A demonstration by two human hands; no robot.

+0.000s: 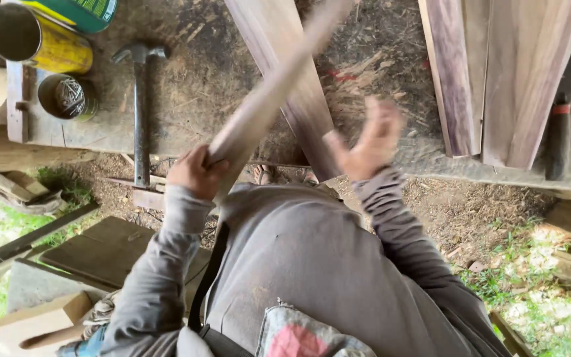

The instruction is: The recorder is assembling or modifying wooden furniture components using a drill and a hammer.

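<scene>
I see my left hand (pixel 195 172) with its grip closed around the lower end of a long pale wooden strip (pixel 272 89), which slants up and to the right across the desk (pixel 193 86) and is blurred along its length. My right hand (pixel 370 140) hangs open in the air just beside the strip, fingers spread, holding nothing. Under the strip lies a wider brown plank (pixel 302 99), angled the other way. A hammer (pixel 141 106) rests on the desk to the left, near a small tin of nails (pixel 67 97) and a yellow can (pixel 34 38). More boards (pixel 503 73) lie to the right.
</scene>
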